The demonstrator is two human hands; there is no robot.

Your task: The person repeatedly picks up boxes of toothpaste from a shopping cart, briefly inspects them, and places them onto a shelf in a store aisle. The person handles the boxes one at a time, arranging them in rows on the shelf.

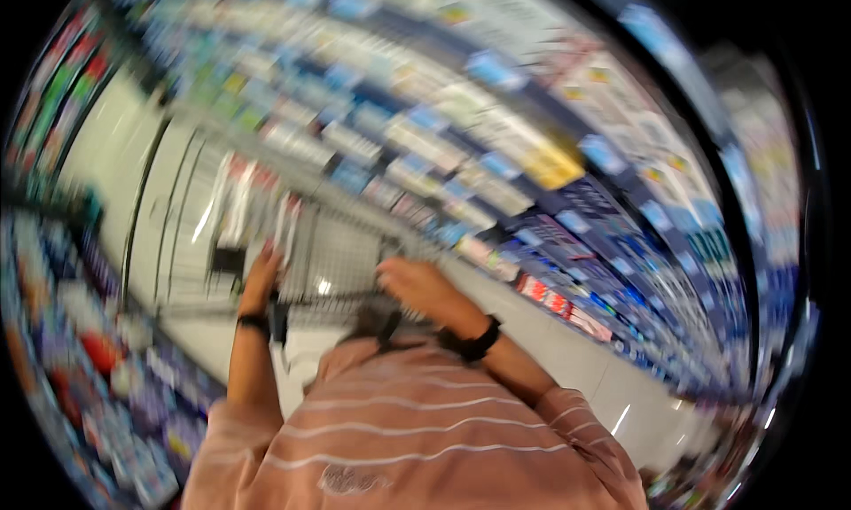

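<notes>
A wire shopping cart (339, 244) stands before me, blurred by motion. My left hand (264, 274) is at its left part, fingers pointing forward, beside a narrow white and red package (287, 221). Whether the fingers hold that package is too blurred to tell. Farther in lie several white and red packages (246, 194), with a black object (227, 259) near them. Over the right part of the cart, my right hand (425, 291) has its fingers curled. Its palm side is hidden, so a grip cannot be made out. Both wrists wear dark bands.
On the right runs a long store shelf (479, 131) with rows of boxed goods and blue price tags. Another stocked shelf (106, 370) stands close on the left. Shiny light floor tiles (572, 357) lie between them. More shelving (60, 91) rises at the far left.
</notes>
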